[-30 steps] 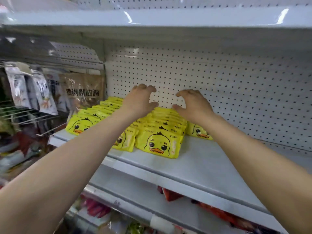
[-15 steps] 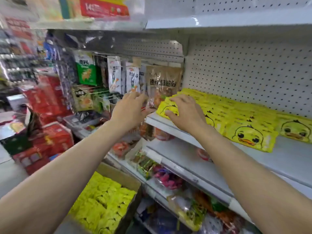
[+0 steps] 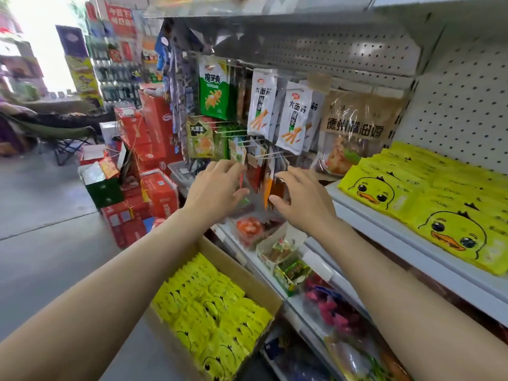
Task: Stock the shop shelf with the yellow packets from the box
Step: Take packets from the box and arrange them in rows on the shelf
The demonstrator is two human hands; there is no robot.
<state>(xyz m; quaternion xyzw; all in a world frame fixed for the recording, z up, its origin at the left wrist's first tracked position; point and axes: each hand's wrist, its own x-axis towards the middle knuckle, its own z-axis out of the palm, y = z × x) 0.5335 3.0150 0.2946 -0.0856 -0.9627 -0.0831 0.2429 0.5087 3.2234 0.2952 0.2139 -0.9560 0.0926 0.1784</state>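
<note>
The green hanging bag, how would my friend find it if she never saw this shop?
Start at the white shelf with the yellow duck packets, then look up and left to the snack bags hanging on hooks. The green bag hangs farthest left in the top row. Its neighbours are white with orange sticks; only this one is bright green.

Daylight flooded in from the blown-out upper left corner, washing detail away there. The grey metal upper shelf showed soft glare. Wide-angle bending curved the edges; motion blur softened everything slightly.

Both hands have left the yellow packets, empty.
</note>
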